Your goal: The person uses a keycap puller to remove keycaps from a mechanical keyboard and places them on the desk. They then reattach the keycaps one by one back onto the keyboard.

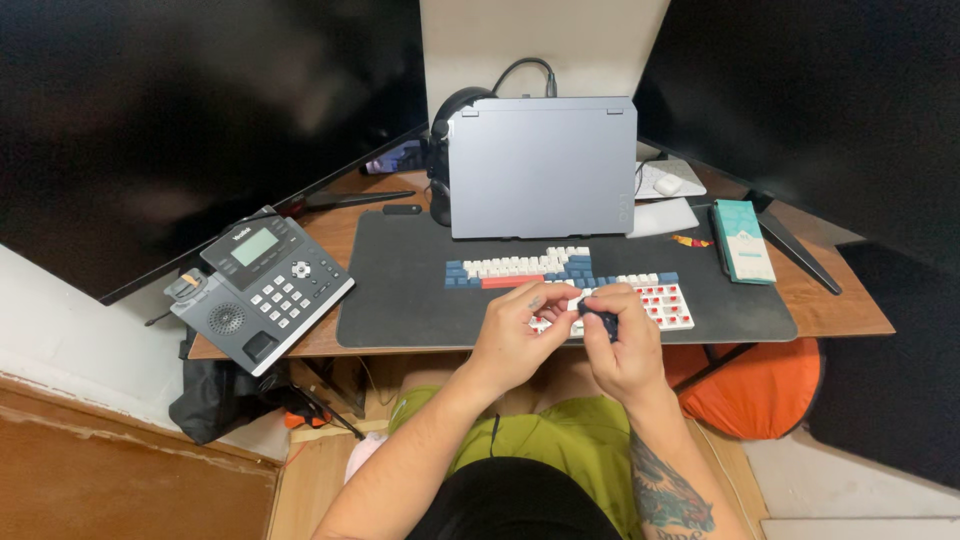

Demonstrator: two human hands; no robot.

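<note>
Both of my hands work low centre: left hand (520, 325) pinches a small, light, hard keycap (575, 300) by its sides, right hand (620, 340) grips a dark puller (603, 322) over the keyboard (570, 280).

Both hands over the keyboard (570, 283): right hand (622, 345) grips a dark puller tool (603, 322), left hand (520, 335) pinches a white keycap (575, 297).

Both hands cover the near middle of the keyboard (570, 285); the keys beneath cannot be seen. Small dark thing (600, 322) pinched in the right hand (622, 345), mostly hidden by fingers, kind unclear. Headphones (445, 150) largely behind the closed laptop (542, 165). Both monitors, left (180, 120) and right (830, 100), are cut off by the frame edges. Small items (690, 241) beside the teal box (745, 240) are too tiny to identify.
</note>
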